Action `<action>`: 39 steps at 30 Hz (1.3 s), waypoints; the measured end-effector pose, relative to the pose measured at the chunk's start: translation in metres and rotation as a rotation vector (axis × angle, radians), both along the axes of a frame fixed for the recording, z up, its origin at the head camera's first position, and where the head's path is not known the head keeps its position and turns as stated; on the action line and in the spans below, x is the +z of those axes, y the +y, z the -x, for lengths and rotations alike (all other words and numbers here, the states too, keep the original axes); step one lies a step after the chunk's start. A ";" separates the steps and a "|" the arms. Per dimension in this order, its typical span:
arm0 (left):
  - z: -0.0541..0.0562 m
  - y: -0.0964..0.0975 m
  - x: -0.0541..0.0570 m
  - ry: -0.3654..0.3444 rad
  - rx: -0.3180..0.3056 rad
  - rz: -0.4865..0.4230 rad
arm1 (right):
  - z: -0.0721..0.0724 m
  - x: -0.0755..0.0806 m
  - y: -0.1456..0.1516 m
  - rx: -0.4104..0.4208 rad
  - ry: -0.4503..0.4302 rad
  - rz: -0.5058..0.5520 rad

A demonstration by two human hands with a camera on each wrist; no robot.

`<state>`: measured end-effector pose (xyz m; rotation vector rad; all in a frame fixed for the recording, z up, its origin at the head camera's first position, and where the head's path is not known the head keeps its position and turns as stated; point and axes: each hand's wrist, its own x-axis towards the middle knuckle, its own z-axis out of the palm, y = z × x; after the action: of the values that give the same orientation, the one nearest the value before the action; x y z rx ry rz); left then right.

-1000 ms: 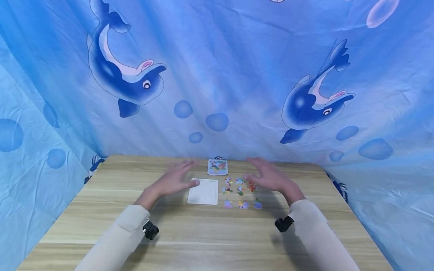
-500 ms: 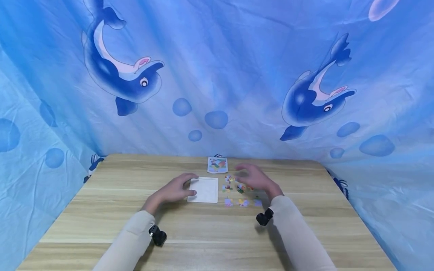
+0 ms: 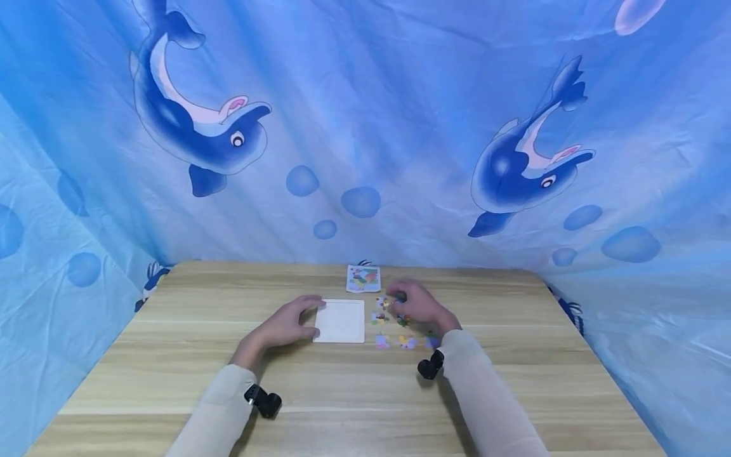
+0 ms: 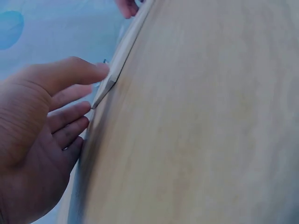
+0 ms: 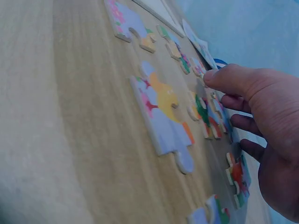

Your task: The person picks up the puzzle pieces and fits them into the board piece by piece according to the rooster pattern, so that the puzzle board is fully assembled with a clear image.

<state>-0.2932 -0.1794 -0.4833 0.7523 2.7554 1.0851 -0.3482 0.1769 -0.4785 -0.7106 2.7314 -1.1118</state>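
My relaxed left hand (image 3: 285,322) borders the tray (image 3: 341,322); right of it, my right hand (image 3: 419,303) (gripping? can't tell) overhangs puzzle pieces (image 3: 407,343)!

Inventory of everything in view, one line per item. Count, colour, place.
Table: one, light wood, across the foreground.
Backdrop: one, blue, behind and beside the table.
Dolphins: two, mainly blue, printed on the backdrop.
Bubbles: several, mostly blue, printed around the dolphins.
Picture card: one, multicoloured, table's far edge.
Board: one, white, mid-table.
Puzzle pieces: at least eight, multicoloured, right of the board; some partly hidden.
Wrist cameras: two, black, one per wrist.
Sleeves: two, off-white, one per arm.
Left hand: one, at the board's left edge.
Right hand: one, at the puzzle pieces; grip unclear.
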 end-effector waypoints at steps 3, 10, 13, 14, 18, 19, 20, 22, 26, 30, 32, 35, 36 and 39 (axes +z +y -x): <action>-0.003 -0.003 -0.001 -0.002 0.011 0.011 | 0.002 -0.005 -0.005 -0.015 0.028 -0.048; -0.005 -0.005 -0.002 -0.021 0.039 0.008 | 0.003 -0.010 -0.012 -0.037 0.064 -0.083; -0.005 -0.006 -0.003 -0.024 0.048 0.004 | 0.003 -0.009 -0.015 -0.030 0.087 -0.088; -0.005 -0.006 -0.003 -0.026 0.054 0.004 | 0.003 -0.009 -0.015 -0.026 0.097 -0.091; -0.004 -0.009 -0.003 -0.037 0.067 -0.002 | 0.002 -0.009 -0.017 -0.024 0.109 -0.098; -0.004 -0.009 -0.003 -0.033 0.063 0.001 | 0.002 -0.009 -0.017 -0.028 0.107 -0.097; -0.004 -0.009 -0.002 -0.032 0.060 0.001 | 0.002 -0.008 -0.017 -0.032 0.101 -0.092; -0.003 -0.010 -0.001 -0.033 0.057 0.002 | 0.001 -0.008 -0.017 -0.041 0.091 -0.079; -0.003 -0.009 0.001 -0.034 0.054 -0.004 | 0.000 -0.007 -0.014 -0.058 0.083 -0.060; -0.003 -0.006 0.001 -0.035 0.047 -0.013 | -0.003 -0.004 -0.011 -0.068 0.078 -0.043; -0.004 -0.004 0.000 -0.036 0.048 -0.019 | -0.005 -0.003 -0.010 -0.063 0.068 -0.019; -0.004 -0.003 -0.001 -0.028 0.045 -0.020 | -0.008 -0.001 -0.013 -0.040 0.054 0.011; -0.004 -0.002 -0.001 -0.028 0.044 -0.020 | -0.009 0.000 -0.015 -0.032 0.055 0.017; -0.003 -0.001 -0.001 -0.026 0.039 -0.020 | -0.013 0.003 -0.026 -0.025 0.055 0.032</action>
<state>-0.2902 -0.1803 -0.4843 0.6843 2.7533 1.1236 -0.3353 0.1504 -0.4752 -0.7238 2.7813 -1.1612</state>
